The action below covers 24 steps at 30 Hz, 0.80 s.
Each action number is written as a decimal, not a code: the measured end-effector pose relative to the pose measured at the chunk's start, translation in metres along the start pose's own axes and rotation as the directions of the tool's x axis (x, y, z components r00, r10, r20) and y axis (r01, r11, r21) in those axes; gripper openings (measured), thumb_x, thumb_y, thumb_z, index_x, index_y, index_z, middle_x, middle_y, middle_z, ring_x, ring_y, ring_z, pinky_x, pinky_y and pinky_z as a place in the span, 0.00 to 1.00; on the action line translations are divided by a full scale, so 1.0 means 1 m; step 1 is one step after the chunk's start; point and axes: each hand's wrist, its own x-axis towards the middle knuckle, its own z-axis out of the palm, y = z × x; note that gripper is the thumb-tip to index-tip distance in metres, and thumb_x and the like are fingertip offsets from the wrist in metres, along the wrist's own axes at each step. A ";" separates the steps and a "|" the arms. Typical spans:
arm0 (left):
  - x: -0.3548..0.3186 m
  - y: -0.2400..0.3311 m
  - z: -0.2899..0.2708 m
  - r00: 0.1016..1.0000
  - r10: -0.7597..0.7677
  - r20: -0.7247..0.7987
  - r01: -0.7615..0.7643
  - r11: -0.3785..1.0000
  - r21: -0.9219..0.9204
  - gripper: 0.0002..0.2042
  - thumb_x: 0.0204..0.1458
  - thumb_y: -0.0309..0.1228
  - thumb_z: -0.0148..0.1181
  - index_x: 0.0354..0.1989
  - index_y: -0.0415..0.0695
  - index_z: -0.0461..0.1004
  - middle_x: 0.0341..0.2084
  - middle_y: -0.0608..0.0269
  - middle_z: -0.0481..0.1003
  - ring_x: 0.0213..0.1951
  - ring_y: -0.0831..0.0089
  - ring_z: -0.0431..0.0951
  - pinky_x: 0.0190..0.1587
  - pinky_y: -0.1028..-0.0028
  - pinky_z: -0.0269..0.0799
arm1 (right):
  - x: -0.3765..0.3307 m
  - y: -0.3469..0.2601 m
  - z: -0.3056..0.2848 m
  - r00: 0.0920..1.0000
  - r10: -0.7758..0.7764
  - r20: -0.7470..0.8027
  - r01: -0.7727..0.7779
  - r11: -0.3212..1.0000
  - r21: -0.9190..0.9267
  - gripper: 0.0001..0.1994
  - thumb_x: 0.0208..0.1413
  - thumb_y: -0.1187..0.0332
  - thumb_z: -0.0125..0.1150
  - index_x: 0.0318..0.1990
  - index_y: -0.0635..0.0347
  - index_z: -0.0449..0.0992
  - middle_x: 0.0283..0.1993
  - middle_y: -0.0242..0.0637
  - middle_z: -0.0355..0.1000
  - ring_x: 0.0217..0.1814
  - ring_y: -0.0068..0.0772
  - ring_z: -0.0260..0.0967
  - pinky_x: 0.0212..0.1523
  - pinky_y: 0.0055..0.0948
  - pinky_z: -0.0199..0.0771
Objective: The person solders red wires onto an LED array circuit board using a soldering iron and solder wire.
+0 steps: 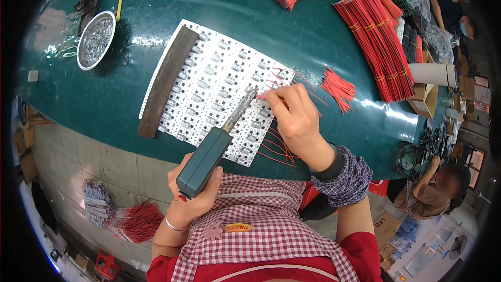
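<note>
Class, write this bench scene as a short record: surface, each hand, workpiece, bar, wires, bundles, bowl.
Surface: green table
Left hand: grips a dark green tool with a metal tip
Right hand: fingertips beside the tip; exact hold unclear
Workpiece: white board with rows of small components
Bar: dark bar, lying along the board's left side
Wires: thin red wires trailing off the right edge
Bundles: large red-and-black bundle, far right
Bowl: white-rimmed bowl, left, holding shiny bits

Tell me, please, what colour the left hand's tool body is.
The tool body is dark green, best seen in the head view.
</note>
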 end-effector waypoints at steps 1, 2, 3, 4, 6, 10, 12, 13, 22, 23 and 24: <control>0.001 0.002 -0.001 1.000 0.013 0.013 -0.013 1.000 0.026 0.11 0.49 0.16 0.69 0.42 0.32 0.81 0.33 0.55 0.81 0.28 0.73 0.80 0.31 0.76 0.75 | 0.000 0.000 0.000 1.000 0.004 -0.006 -0.004 1.000 -0.002 0.17 0.45 0.78 0.65 0.45 0.69 0.79 0.41 0.41 0.72 0.41 0.42 0.70 0.39 0.34 0.75; 0.001 0.003 -0.001 1.000 0.013 0.012 -0.013 1.000 0.027 0.11 0.49 0.16 0.69 0.42 0.32 0.81 0.33 0.55 0.81 0.28 0.73 0.80 0.31 0.76 0.75 | 0.000 0.000 0.000 1.000 0.003 -0.006 -0.003 1.000 0.000 0.17 0.45 0.78 0.65 0.45 0.69 0.79 0.41 0.41 0.72 0.41 0.42 0.70 0.39 0.34 0.75; 0.001 0.004 -0.001 1.000 -0.015 0.020 0.014 1.000 0.017 0.11 0.49 0.16 0.69 0.42 0.32 0.81 0.34 0.56 0.81 0.28 0.73 0.80 0.31 0.76 0.75 | -0.001 0.000 -0.001 1.000 0.001 -0.018 -0.001 1.000 0.004 0.17 0.44 0.78 0.65 0.45 0.69 0.79 0.40 0.41 0.72 0.40 0.41 0.70 0.39 0.34 0.75; 0.001 0.005 -0.001 0.999 -0.042 0.029 0.042 0.999 0.007 0.11 0.49 0.16 0.69 0.42 0.32 0.81 0.34 0.56 0.81 0.28 0.74 0.80 0.31 0.76 0.75 | -0.002 -0.001 -0.001 1.000 0.000 -0.029 0.000 1.000 0.009 0.17 0.44 0.78 0.65 0.45 0.68 0.79 0.40 0.41 0.72 0.40 0.41 0.70 0.38 0.34 0.75; 0.003 0.010 -0.001 0.998 -0.044 0.038 0.043 0.999 0.032 0.11 0.49 0.17 0.69 0.43 0.32 0.81 0.34 0.56 0.81 0.28 0.74 0.80 0.32 0.77 0.75 | -0.005 0.000 -0.002 1.000 -0.003 -0.028 0.003 1.000 0.023 0.17 0.43 0.78 0.64 0.45 0.68 0.79 0.40 0.41 0.72 0.40 0.41 0.70 0.38 0.34 0.75; 0.009 0.010 -0.003 0.994 0.066 0.088 -0.078 0.987 0.144 0.11 0.49 0.17 0.69 0.42 0.32 0.81 0.33 0.57 0.81 0.28 0.75 0.80 0.31 0.77 0.75 | -0.007 0.003 -0.001 1.000 -0.007 -0.027 0.008 0.999 0.054 0.18 0.42 0.79 0.64 0.46 0.69 0.79 0.40 0.41 0.71 0.40 0.41 0.70 0.39 0.34 0.75; 0.011 0.012 -0.002 0.993 0.086 0.083 -0.098 0.984 0.148 0.11 0.49 0.17 0.69 0.41 0.32 0.80 0.33 0.57 0.81 0.27 0.74 0.80 0.30 0.76 0.74 | -0.005 0.002 -0.002 1.000 -0.010 -0.016 0.011 0.999 0.052 0.18 0.42 0.79 0.64 0.46 0.69 0.79 0.41 0.41 0.71 0.40 0.42 0.70 0.39 0.34 0.75; 0.012 0.012 -0.002 0.991 0.107 0.078 -0.118 0.981 0.151 0.10 0.49 0.17 0.69 0.41 0.32 0.80 0.32 0.57 0.81 0.26 0.74 0.80 0.30 0.76 0.74 | -0.004 0.002 -0.002 1.000 -0.013 -0.005 0.014 0.999 0.049 0.19 0.42 0.79 0.63 0.46 0.69 0.79 0.41 0.41 0.71 0.41 0.42 0.70 0.39 0.34 0.75; 0.013 0.008 -0.001 0.989 0.126 0.073 -0.136 0.979 0.151 0.08 0.49 0.16 0.69 0.37 0.33 0.80 0.28 0.59 0.78 0.24 0.74 0.79 0.27 0.75 0.72 | -0.003 0.001 -0.002 1.000 0.004 0.013 -0.005 0.999 0.051 0.18 0.44 0.79 0.63 0.46 0.69 0.78 0.41 0.42 0.71 0.42 0.42 0.69 0.41 0.34 0.74; 0.013 0.008 0.000 0.989 0.126 0.074 -0.136 0.979 0.151 0.08 0.49 0.16 0.69 0.37 0.33 0.80 0.28 0.59 0.78 0.24 0.74 0.79 0.27 0.75 0.72 | -0.003 0.001 -0.002 1.000 0.005 0.013 -0.006 0.999 0.050 0.18 0.44 0.79 0.63 0.46 0.69 0.78 0.41 0.42 0.71 0.42 0.42 0.69 0.41 0.34 0.74; 0.013 0.008 0.000 0.990 0.122 0.072 -0.131 0.981 0.140 0.08 0.49 0.17 0.69 0.37 0.33 0.80 0.28 0.59 0.78 0.24 0.74 0.78 0.27 0.75 0.72 | -0.003 0.001 -0.002 1.000 0.007 0.017 -0.008 0.999 0.052 0.17 0.45 0.78 0.63 0.46 0.69 0.78 0.41 0.42 0.71 0.42 0.42 0.69 0.41 0.34 0.74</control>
